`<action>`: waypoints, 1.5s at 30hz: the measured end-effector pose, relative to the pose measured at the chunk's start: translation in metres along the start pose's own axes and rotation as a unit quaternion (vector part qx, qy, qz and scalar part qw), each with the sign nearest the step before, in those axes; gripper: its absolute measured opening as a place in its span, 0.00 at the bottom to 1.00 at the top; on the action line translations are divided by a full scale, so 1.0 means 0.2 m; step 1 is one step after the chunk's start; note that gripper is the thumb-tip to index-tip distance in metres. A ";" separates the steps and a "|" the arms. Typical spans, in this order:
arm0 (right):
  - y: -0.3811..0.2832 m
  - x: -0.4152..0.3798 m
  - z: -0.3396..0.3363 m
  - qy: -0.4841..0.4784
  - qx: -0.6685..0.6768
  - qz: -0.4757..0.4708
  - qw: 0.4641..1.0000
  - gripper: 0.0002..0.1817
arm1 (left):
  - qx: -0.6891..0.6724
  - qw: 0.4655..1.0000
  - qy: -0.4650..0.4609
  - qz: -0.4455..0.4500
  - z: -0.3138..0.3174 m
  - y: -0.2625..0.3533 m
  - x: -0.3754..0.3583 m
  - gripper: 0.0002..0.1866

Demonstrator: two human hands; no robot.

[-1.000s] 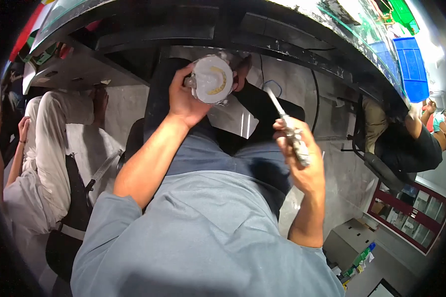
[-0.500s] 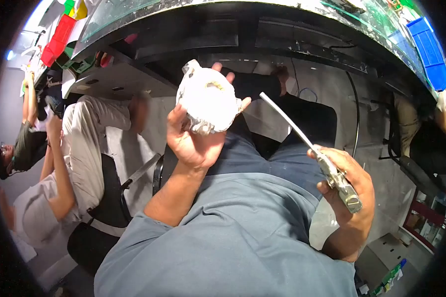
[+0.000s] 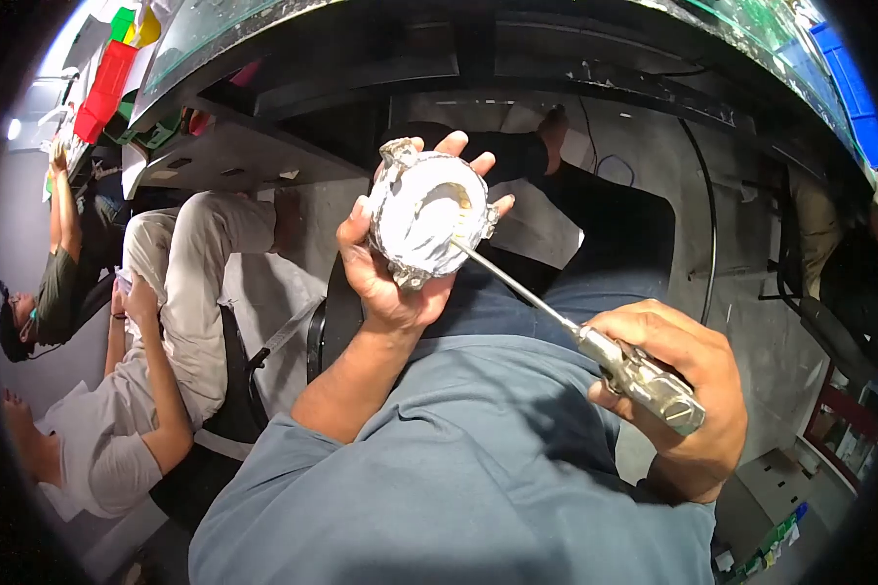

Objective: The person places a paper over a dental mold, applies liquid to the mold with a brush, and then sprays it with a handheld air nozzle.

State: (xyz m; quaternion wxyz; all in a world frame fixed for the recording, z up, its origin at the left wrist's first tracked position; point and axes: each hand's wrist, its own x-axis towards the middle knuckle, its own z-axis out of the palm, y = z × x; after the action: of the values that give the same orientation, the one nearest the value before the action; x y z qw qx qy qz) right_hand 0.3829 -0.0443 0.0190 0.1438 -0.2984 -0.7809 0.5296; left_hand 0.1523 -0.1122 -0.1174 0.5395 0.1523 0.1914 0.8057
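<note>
"Where did we have the white plaster mould [image 3: 429, 219]?"

"Above our lap, in our left hand [image 3: 400, 292]. We cupped it with the hand spread wide, thumb at its left, fingertips showing past its far and right edges."

"And our right hand [image 3: 683, 380]?"

"We had it curled closed round the handle of a long-shafted metal tool [image 3: 644, 383]. The tip reached the mould's near right part; we couldn't tell whether they touched."

"What stood beyond?"

"We had a dark-framed bench [image 3: 556, 44] on the far side, with a blue bin [image 3: 852, 97] far right."

Glass-topped dark bench [image 3: 576, 60], blue bin [image 3: 855, 96] at right, red bin [image 3: 106, 90] at left
</note>
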 end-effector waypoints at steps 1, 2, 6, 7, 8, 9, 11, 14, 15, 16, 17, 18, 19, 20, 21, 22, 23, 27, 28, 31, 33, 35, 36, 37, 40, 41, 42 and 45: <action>0.00 0.00 0.00 0.001 -0.001 0.002 1.000 0.23 | -0.012 1.000 0.019 -0.003 0.01 -0.01 0.00 0.36; 0.01 0.00 0.00 0.006 -0.002 0.009 1.000 0.23 | -0.023 0.999 0.037 -0.005 0.02 -0.01 0.01 0.35; 0.07 0.00 -0.02 0.011 -0.009 0.026 1.000 0.22 | -0.118 0.984 0.094 -0.098 -0.04 -0.03 0.05 0.34; 0.09 0.00 -0.04 -0.007 -0.048 0.022 0.999 0.19 | -0.152 0.973 0.117 -0.125 -0.07 -0.04 0.06 0.34; 0.10 0.00 -0.04 -0.007 -0.050 0.024 0.998 0.19 | -0.186 0.961 0.140 -0.151 -0.12 -0.06 0.08 0.34; 0.11 0.01 -0.03 0.002 -0.050 0.030 0.998 0.19 | -0.275 0.930 0.170 -0.177 -0.15 -0.07 0.10 0.33; 0.13 0.00 -0.01 0.017 -0.054 0.031 0.998 0.20 | -0.237 0.943 0.150 -0.178 -0.18 -0.12 0.10 0.34; 0.16 0.00 0.03 0.022 -0.062 0.032 0.997 0.22 | -0.205 0.958 0.082 -0.184 -0.22 -0.17 0.12 0.34; 0.17 0.00 0.04 0.029 -0.062 0.036 0.997 0.22 | -0.165 0.966 0.102 -0.171 -0.21 -0.18 0.13 0.34; 0.17 0.00 0.04 0.029 -0.063 0.039 0.997 0.22 | -0.124 0.972 0.123 -0.157 -0.21 -0.19 0.14 0.33; 0.17 0.01 0.05 0.020 -0.080 0.047 0.996 0.21 | -0.103 0.975 0.131 -0.145 -0.22 -0.21 0.14 0.32; 0.16 0.02 0.05 0.011 -0.096 0.055 0.994 0.21 | -0.104 0.975 0.133 -0.146 -0.23 -0.22 0.15 0.32; 0.17 0.03 0.06 0.009 -0.096 0.057 0.994 0.21 | -0.072 0.978 0.138 -0.136 -0.25 -0.23 0.15 0.32; 0.17 0.03 0.07 0.010 -0.095 0.059 0.994 0.21 | -0.039 0.981 0.144 -0.126 -0.26 -0.24 0.15 0.32; 0.18 0.04 0.08 0.012 -0.094 0.060 0.994 0.20 | -0.040 0.980 0.146 -0.125 -0.26 -0.24 0.15 0.32; 0.18 0.05 0.09 0.009 -0.095 0.059 0.994 0.20 | -0.021 0.983 0.139 -0.119 -0.27 -0.24 0.15 0.33; 0.19 0.05 0.09 0.012 -0.098 0.045 0.994 0.20 | -0.002 0.985 0.131 -0.113 -0.27 -0.24 0.15 0.33; 0.18 0.07 0.09 0.011 -0.101 0.054 0.993 0.20 | 0.013 0.986 0.121 -0.111 -0.29 -0.24 0.15 0.33; 0.18 0.08 0.09 0.011 -0.102 0.055 0.993 0.20 | 0.004 0.986 0.125 -0.111 -0.29 -0.24 0.15 0.33; 0.18 0.09 0.09 0.020 -0.094 0.055 0.994 0.20 | -0.008 0.985 0.127 -0.112 -0.29 -0.24 0.15 0.33; 0.17 0.09 0.09 -0.005 -0.114 0.053 0.992 0.20 | -0.010 0.986 0.123 -0.113 -0.30 -0.24 0.15 0.32; 0.19 0.09 0.10 0.006 -0.110 0.052 0.993 0.20 | -0.006 0.987 0.115 -0.110 -0.30 -0.25 0.15 0.32; 0.20 0.09 0.11 0.017 -0.106 0.050 0.993 0.20 | -0.006 0.987 0.115 -0.110 -0.31 -0.25 0.15 0.32; 0.20 0.09 0.11 0.017 -0.106 0.050 0.993 0.20 | -0.003 0.988 0.113 -0.108 -0.31 -0.25 0.15 0.31; 0.20 0.09 0.10 0.017 -0.107 0.044 0.993 0.19 | -0.001 0.988 0.109 -0.106 -0.32 -0.25 0.16 0.30; 0.20 0.09 0.10 0.017 -0.110 0.044 0.993 0.19 | -0.003 0.988 0.108 -0.106 -0.32 -0.25 0.16 0.30; 0.20 0.09 0.10 0.018 -0.112 0.045 0.993 0.19 | -0.003 0.988 0.107 -0.107 -0.32 -0.25 0.16 0.30; 0.19 0.10 0.10 0.025 -0.100 0.060 0.993 0.20 | -0.010 0.989 0.109 -0.104 -0.33 -0.25 0.16 0.29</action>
State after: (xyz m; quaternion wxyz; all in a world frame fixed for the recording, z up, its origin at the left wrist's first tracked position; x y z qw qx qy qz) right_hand 0.3693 -0.0371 -0.0256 0.1007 -0.3704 -0.8072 0.4485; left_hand 0.1518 -0.0750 -0.1975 0.5977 0.0372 0.2559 0.7589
